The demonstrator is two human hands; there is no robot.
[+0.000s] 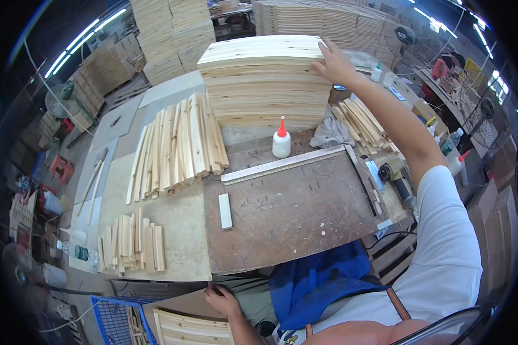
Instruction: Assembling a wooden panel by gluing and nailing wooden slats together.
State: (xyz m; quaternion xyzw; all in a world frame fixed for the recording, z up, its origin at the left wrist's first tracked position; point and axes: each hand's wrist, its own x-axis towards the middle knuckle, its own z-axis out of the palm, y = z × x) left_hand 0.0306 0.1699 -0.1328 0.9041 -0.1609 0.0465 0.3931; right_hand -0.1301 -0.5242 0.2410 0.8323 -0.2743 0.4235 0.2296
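My right hand (335, 64) reaches out over the far side of the bench. Its fingers are stretched and rest against the upper right corner of a tall stack of pale wooden panels (270, 95). Down by the bench's front edge, my left hand (221, 301) has its fingers curled; what lies in them, if anything, is hidden. Close below it stand more wooden panels (193, 329). A white glue bottle (281, 144) with a red tip stands upright in front of the tall stack. A straight wooden strip (285, 165) lies across the brown work board (282, 213).
Bundles of wooden slats (178, 144) and shorter sticks (131, 241) lie on the left. A small pale block (225, 210) sits on the board. On the right are a grey cloth (331, 133), more slats (360, 123) and a power tool (398, 183). A blue crate (121, 322) stands below.
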